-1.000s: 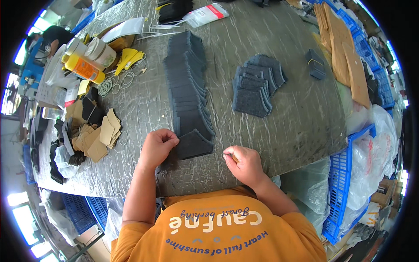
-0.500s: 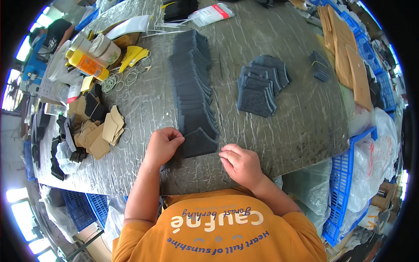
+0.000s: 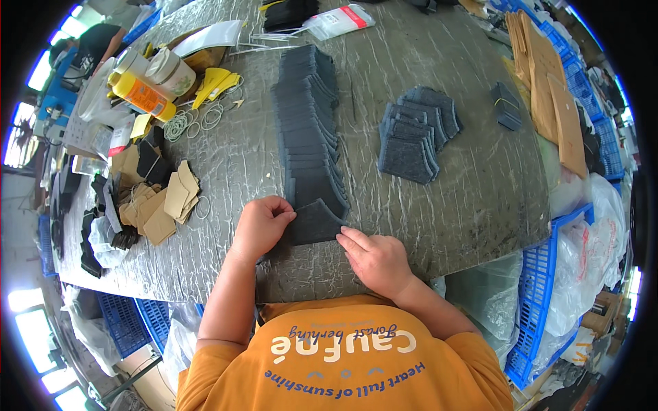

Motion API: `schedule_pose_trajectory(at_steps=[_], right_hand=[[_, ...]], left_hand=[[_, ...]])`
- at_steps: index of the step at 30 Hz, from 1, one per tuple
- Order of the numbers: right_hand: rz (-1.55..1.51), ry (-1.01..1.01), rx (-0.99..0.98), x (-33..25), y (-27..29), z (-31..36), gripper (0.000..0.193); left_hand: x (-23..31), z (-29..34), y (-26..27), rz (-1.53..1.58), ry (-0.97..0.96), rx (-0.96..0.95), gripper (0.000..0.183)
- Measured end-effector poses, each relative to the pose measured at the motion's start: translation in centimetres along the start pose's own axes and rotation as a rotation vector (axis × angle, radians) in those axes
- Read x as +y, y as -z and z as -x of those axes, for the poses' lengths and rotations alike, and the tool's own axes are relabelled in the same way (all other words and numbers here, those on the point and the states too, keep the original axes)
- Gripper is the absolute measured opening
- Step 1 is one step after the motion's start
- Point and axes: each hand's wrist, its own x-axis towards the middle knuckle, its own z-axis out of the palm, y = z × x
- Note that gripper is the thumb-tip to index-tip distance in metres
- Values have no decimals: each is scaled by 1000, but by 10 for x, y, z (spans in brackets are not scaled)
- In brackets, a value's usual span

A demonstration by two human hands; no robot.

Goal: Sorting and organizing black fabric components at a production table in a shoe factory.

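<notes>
A long row of overlapping dark blue-grey cut fabric pieces runs away from me down the middle of the table. At its near end lies the front fabric piece, with a slanted, curved upper edge. My left hand pinches the left edge of this piece between thumb and fingers. At its right edge, my right hand has its fingertips closed on the corner; the thumb tip is partly hidden. To the right sits a smaller fanned pile of similar fabric pieces.
Left on the table are tan card pieces, rubber bands, an orange-yellow bottle and white jars. A banded dark bundle lies far right. Blue crates with plastic bags stand beyond the right edge. Another person is at upper left.
My right hand has moved slightly left, and its fingertips now meet the front piece's right corner. My left hand keeps its pinch. The whole view has shifted a little.
</notes>
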Motion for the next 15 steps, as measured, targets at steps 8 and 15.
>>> schedule_pose_trajectory(at_steps=[8,15], right_hand=[[-37,-59,-6,-4,3,-5,18],[43,-61,-126,-1,1,-13,17]], left_hand=[[-4,10,4,-135,-178,-3,6],[10,38,17,-107,-554,-247,8]])
